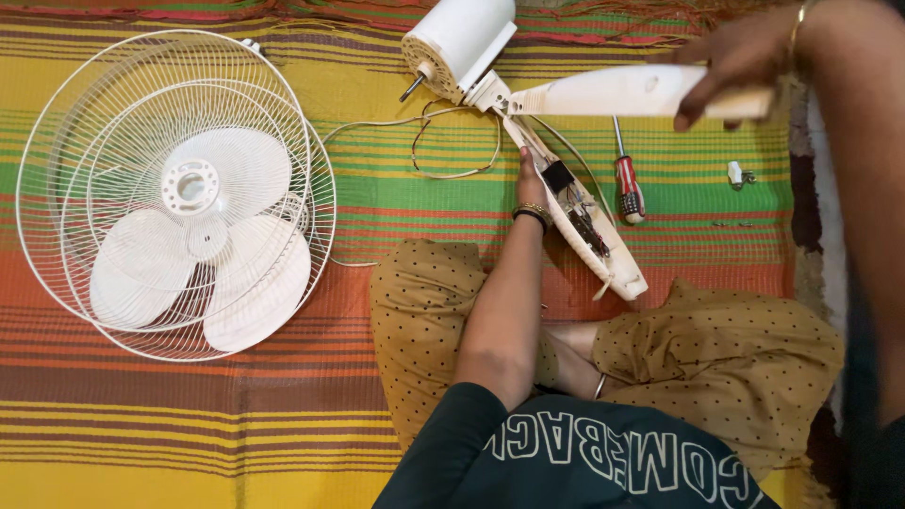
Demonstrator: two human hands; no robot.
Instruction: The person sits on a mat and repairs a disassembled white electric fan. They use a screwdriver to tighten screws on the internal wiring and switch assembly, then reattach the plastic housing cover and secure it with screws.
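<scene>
fan body lies gripped between both hands.

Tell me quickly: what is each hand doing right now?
Left hand: rests on the opened base half; grip cannot be told.
Right hand: closed around the white cover piece.

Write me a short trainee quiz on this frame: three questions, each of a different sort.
1. True or false: the screwdriver lies on the mat, in neither hand.
2. Which hand grips the long white cover? A: left. B: right.
3. Fill in: the fan blades sit inside the wire ___.
Key: 1 true; 2 B, the right hand; 3 cage.
</scene>
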